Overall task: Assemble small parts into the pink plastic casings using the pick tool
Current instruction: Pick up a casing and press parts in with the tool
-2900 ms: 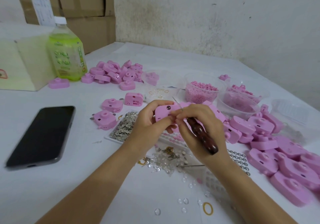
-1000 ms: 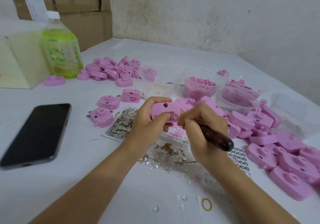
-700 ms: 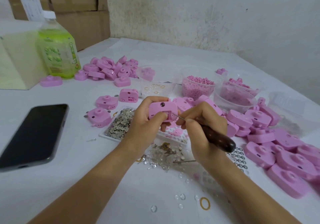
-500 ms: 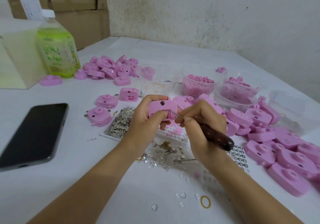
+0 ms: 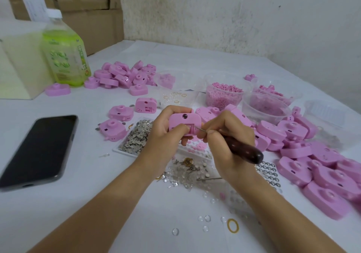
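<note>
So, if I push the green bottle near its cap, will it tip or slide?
The green bottle looks nearly full, so probably heavy and steady. It is tall, so a high push may tip it.

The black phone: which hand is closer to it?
Left. The left hand, gripping a pink casing, is right of the phone; the right hand, holding the pick tool, lies farther right.
</note>
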